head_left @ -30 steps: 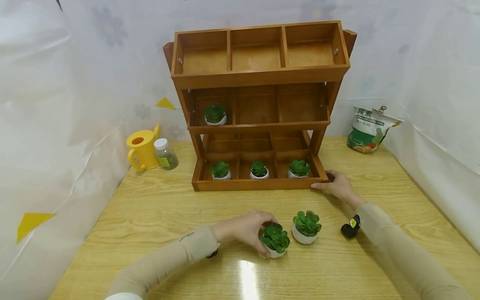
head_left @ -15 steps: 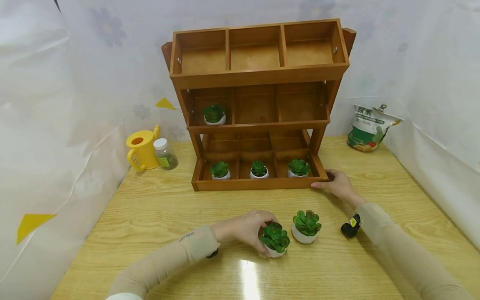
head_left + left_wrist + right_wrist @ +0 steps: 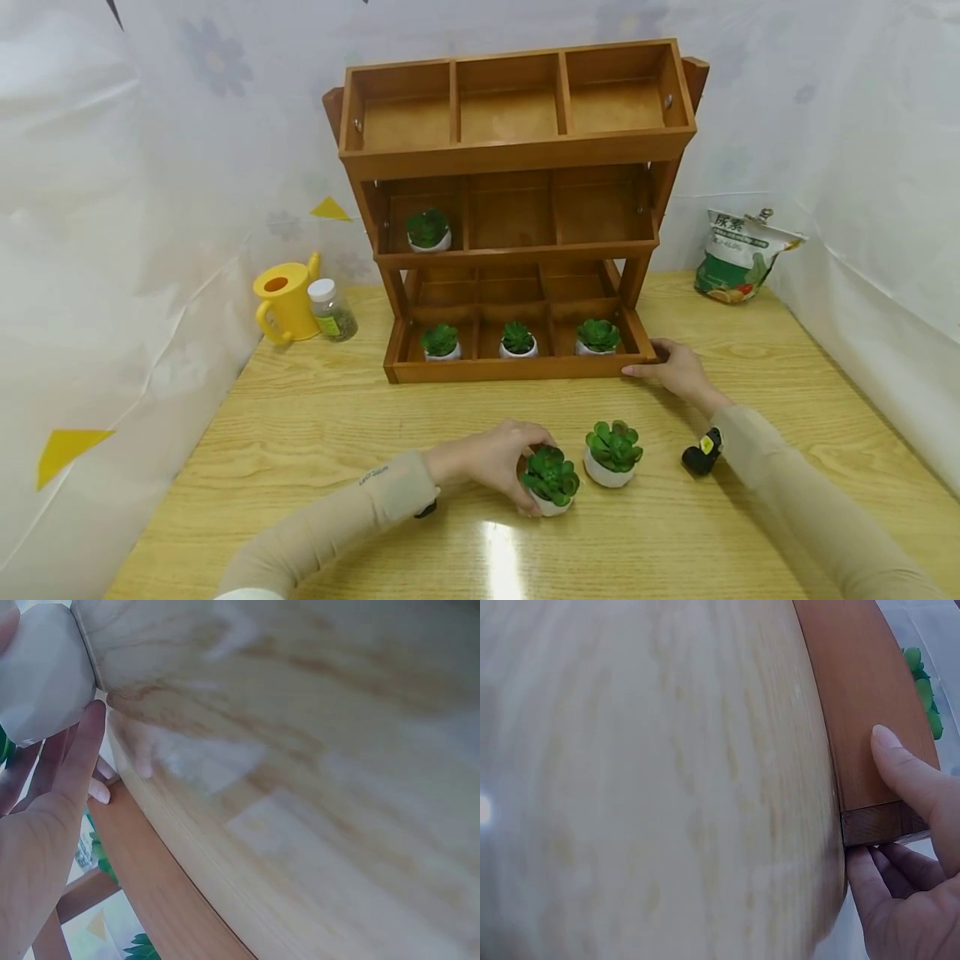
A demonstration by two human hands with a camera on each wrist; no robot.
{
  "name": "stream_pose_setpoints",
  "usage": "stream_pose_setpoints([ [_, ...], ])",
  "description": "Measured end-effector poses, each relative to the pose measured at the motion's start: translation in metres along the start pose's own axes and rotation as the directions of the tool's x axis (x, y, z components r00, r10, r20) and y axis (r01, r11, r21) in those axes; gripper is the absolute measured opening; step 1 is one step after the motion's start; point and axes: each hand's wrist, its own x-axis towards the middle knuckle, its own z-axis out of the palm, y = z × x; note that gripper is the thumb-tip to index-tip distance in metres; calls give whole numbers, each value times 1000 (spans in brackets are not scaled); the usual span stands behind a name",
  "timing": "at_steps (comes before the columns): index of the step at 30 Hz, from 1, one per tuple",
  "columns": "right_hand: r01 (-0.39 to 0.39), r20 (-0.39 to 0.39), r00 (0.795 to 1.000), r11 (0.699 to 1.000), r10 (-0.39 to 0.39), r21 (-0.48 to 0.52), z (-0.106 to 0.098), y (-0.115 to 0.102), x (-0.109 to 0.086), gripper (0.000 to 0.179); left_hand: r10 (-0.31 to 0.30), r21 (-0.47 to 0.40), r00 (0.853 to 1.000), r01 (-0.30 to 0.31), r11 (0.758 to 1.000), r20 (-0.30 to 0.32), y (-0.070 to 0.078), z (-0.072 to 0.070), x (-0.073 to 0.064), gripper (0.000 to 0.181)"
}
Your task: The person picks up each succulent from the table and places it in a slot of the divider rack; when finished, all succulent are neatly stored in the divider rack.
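Observation:
My left hand [image 3: 498, 458] grips a potted succulent [image 3: 551, 479] by its white pot [image 3: 46, 675], fingers and thumb on either side. Just right of it on the table stands a second potted succulent [image 3: 611, 457], untouched. My right hand [image 3: 675, 372] pinches the lower right corner of a brown wooden tiered shelf [image 3: 517, 150]; in the right wrist view the thumb [image 3: 900, 761] lies on the front board and the fingers bend round its end. Small succulents [image 3: 517, 340] sit in all three bottom compartments, and another succulent [image 3: 429, 231] is in the middle tier's left compartment.
At the back left, a yellow watering can [image 3: 288, 300] stands beside a white-capped jar [image 3: 332, 310]. A clipped green and white bag [image 3: 744, 257] leans at the back right. Pale sheeting [image 3: 105, 250] walls in the wooden table [image 3: 315, 417].

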Motion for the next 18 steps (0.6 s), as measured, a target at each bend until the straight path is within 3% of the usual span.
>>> stream_pose_setpoints([
  [18,17,-2,1000,1000,-17,-2,1,2,1,93,20,-46,1000,-20,999,-20,-2,3,-2,68],
])
